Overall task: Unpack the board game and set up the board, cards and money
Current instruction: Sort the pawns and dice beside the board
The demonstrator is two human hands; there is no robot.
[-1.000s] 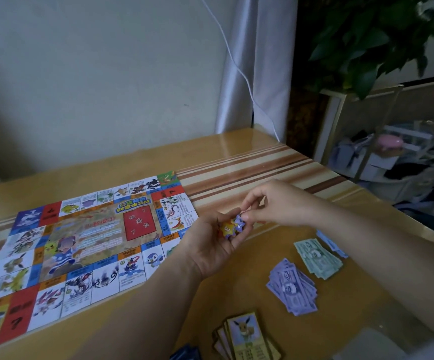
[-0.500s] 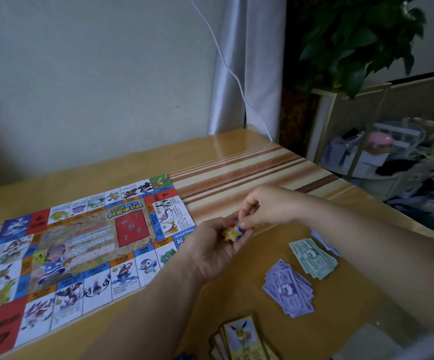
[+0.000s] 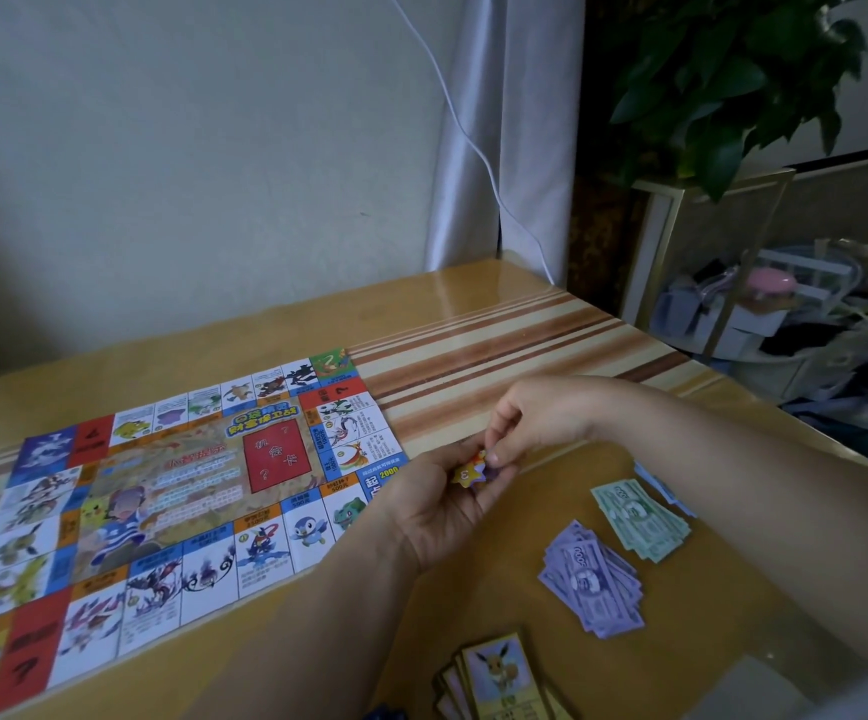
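Note:
The colourful paper game board (image 3: 162, 491) lies unfolded on the left half of the wooden table (image 3: 473, 335). My left hand (image 3: 437, 506) holds small star-shaped tokens (image 3: 471, 472), a yellow one on top, just right of the board's corner. My right hand (image 3: 536, 423) pinches a purple token at the same stack with thumb and fingers. To the right lie a purple money pile (image 3: 593, 579), a green money pile (image 3: 639, 517) and a blue pile (image 3: 660, 485) partly hidden by my right forearm. A stack of picture cards (image 3: 499, 678) sits at the near edge.
A white cable (image 3: 473, 142) hangs down the wall beside a grey curtain (image 3: 504, 127). Off the table's right edge stand a leafy plant (image 3: 733, 80), a gold-framed stand (image 3: 707, 262) and clutter in clear boxes (image 3: 806, 309).
The view has shifted slightly. My hands stay together over the tokens; the right fingers have worked at the stack, and the yellow star now shows more clearly in my left hand.

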